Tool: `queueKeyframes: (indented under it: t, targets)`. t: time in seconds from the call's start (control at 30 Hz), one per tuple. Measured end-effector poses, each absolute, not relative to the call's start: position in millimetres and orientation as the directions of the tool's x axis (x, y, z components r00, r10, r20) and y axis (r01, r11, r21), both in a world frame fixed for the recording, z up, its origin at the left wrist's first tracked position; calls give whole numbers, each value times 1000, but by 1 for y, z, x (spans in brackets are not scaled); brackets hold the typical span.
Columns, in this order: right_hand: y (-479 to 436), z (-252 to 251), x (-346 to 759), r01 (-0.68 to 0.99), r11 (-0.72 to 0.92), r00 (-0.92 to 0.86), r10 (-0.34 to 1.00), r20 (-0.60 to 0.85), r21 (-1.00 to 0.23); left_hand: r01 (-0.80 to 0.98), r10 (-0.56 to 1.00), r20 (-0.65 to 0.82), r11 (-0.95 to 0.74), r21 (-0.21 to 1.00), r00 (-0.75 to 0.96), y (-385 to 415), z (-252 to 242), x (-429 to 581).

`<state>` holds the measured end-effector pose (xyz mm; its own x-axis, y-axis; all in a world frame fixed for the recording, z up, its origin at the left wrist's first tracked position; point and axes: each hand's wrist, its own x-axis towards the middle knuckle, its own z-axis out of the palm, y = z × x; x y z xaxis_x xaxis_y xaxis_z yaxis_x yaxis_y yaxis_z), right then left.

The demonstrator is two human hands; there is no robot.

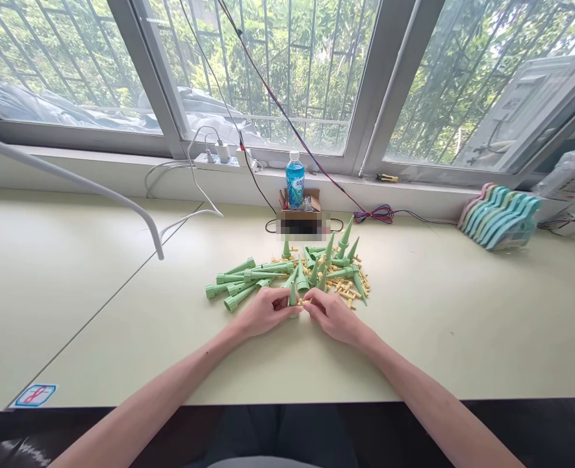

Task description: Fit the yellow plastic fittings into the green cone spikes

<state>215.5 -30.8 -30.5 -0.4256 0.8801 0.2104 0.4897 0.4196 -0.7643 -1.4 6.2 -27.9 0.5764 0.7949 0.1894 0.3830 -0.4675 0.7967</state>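
A heap of green plastic cone spikes (pixel 268 276) lies on the pale table (pixel 462 325), mixed with several small yellow pieces (pixel 348 291). At the heap's near edge my left hand (pixel 265 312) is closed around one green spike (pixel 293 296), which points up. My right hand (pixel 333 316) meets it from the right and pinches a small yellow piece (pixel 306 301) at the spike's base. Some spikes stand upright, others lie flat to the left.
A blue drink bottle (pixel 295 184) stands by a small cardboard box (pixel 300 214) near the window sill. White cables (pixel 190 195) and a red-black wire (pixel 375 213) run along the back. Pastel trays (pixel 501 218) are stacked at the far right. A white tube (pixel 73 182) crosses the left.
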Motion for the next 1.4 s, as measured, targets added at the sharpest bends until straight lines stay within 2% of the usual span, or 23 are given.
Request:
queueKeyframes:
  t: [0.9,1.4]
  targets:
    - [-31,-30,215,502,402,-425,886,186,-766,331,786,181,-441,834,591,7,-25,-2]
    - [-30,-29,215,502,413,-431,881,194,-760,365,794,148,-425,828,590,7,-25,-2]
